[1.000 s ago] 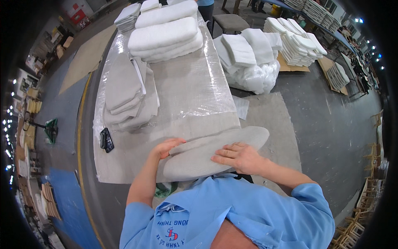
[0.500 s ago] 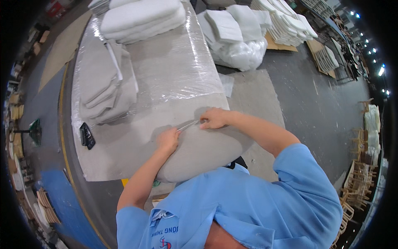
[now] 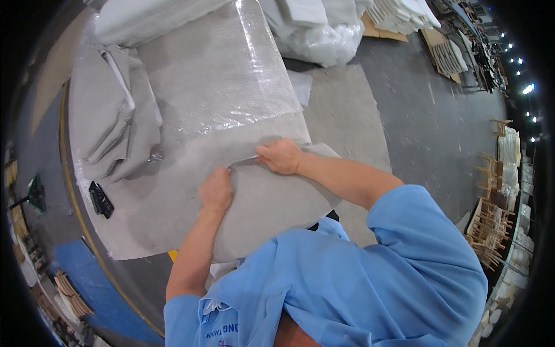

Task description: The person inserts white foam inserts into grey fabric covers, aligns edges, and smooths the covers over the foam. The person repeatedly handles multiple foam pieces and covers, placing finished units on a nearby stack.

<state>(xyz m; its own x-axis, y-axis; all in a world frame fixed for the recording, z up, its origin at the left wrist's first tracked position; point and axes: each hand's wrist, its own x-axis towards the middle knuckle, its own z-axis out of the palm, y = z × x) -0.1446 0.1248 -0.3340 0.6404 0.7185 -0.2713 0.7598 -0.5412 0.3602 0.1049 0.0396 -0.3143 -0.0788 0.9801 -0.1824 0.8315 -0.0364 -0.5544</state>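
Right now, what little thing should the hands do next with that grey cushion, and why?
Probably draw the right hand a little further along the edge of the grey cushion, while the left hand presses it flat. Both hands sit at the cushion's far edge, where a thin open seam shows between them, so it looks only partly closed.

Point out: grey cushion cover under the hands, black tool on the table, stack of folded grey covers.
grey cushion cover [image 3: 272, 208], head view, bare middle of its top face.
black tool [image 3: 100, 199], head view, middle of its body.
stack of folded grey covers [image 3: 118, 121], head view, top piece near its centre.
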